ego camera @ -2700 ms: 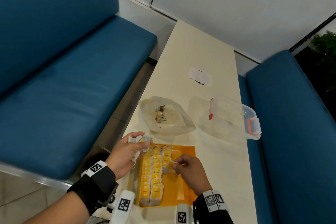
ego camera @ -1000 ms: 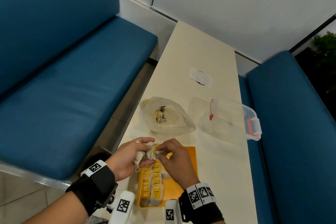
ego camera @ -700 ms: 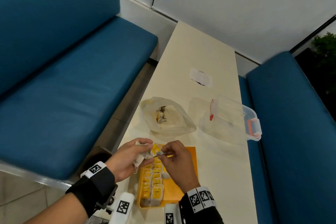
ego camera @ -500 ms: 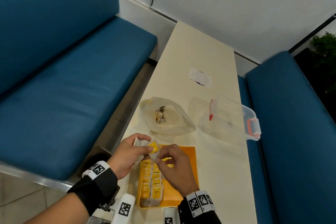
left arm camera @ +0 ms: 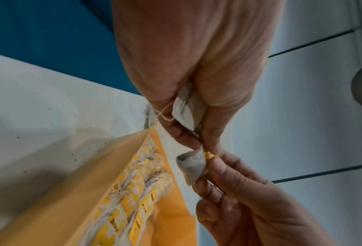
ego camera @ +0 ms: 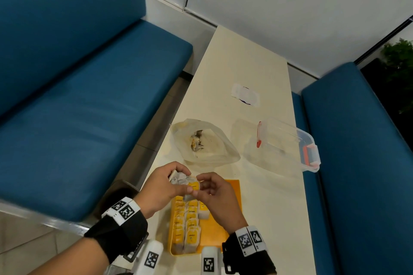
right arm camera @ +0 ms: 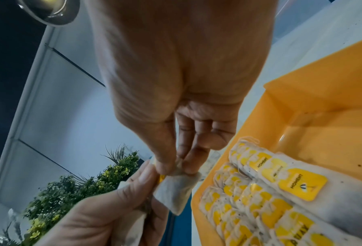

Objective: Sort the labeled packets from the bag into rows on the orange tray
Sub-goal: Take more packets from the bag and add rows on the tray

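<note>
Above the far end of the orange tray (ego camera: 233,187), my left hand (ego camera: 165,185) grips a small bunch of white packets (ego camera: 178,177). My right hand (ego camera: 212,194) pinches one yellow-labelled packet (ego camera: 193,186) at the bunch's edge, and the left thumb still touches it. In the left wrist view the pinched packet (left arm camera: 193,168) hangs below the held bunch (left arm camera: 186,113). In the right wrist view it hangs (right arm camera: 173,191) from my right fingertips (right arm camera: 176,168). Rows of packets (ego camera: 187,223) fill the tray's left side. The crumpled clear bag (ego camera: 207,143) lies beyond the tray.
A clear plastic box with red latches (ego camera: 288,145) lies on its side right of the bag. A white paper patch (ego camera: 245,97) sits farther up the narrow table. Blue benches (ego camera: 78,118) flank the table on both sides. The tray's right half (right arm camera: 323,99) is bare.
My right hand left the tray rows, rose to the left hand and took hold of one packet from the bunch. The left hand stayed near the tray's far left corner.
</note>
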The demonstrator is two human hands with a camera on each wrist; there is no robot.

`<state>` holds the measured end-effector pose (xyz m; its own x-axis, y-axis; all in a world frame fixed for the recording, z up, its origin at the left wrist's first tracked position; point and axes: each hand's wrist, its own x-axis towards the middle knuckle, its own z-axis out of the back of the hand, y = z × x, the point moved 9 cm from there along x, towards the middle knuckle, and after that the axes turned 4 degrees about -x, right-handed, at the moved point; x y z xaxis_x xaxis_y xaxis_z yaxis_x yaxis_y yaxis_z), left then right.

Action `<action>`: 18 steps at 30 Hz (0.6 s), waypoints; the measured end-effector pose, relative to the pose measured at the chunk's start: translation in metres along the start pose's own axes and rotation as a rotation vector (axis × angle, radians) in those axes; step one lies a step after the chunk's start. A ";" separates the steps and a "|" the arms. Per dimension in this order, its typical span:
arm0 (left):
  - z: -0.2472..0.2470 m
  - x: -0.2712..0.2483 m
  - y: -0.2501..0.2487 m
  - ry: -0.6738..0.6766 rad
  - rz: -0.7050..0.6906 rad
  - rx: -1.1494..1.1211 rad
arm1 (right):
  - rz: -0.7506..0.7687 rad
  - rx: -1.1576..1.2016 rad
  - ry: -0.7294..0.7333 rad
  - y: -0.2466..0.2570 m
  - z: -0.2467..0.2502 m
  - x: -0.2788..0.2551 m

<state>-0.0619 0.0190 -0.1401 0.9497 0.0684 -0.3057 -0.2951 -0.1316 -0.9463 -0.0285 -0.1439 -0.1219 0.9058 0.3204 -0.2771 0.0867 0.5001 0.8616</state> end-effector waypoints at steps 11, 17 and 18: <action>0.002 0.005 -0.005 0.018 -0.080 0.061 | -0.046 0.047 -0.009 0.003 0.005 -0.001; 0.000 0.009 -0.002 0.057 -0.137 0.295 | -0.052 -0.038 0.010 0.010 0.011 0.002; -0.001 0.009 -0.002 0.064 -0.139 0.309 | -0.044 -0.062 0.011 0.012 0.012 0.002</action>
<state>-0.0522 0.0188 -0.1408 0.9849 0.0010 -0.1733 -0.1706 0.1807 -0.9686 -0.0207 -0.1465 -0.1070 0.8971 0.3058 -0.3190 0.1002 0.5623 0.8208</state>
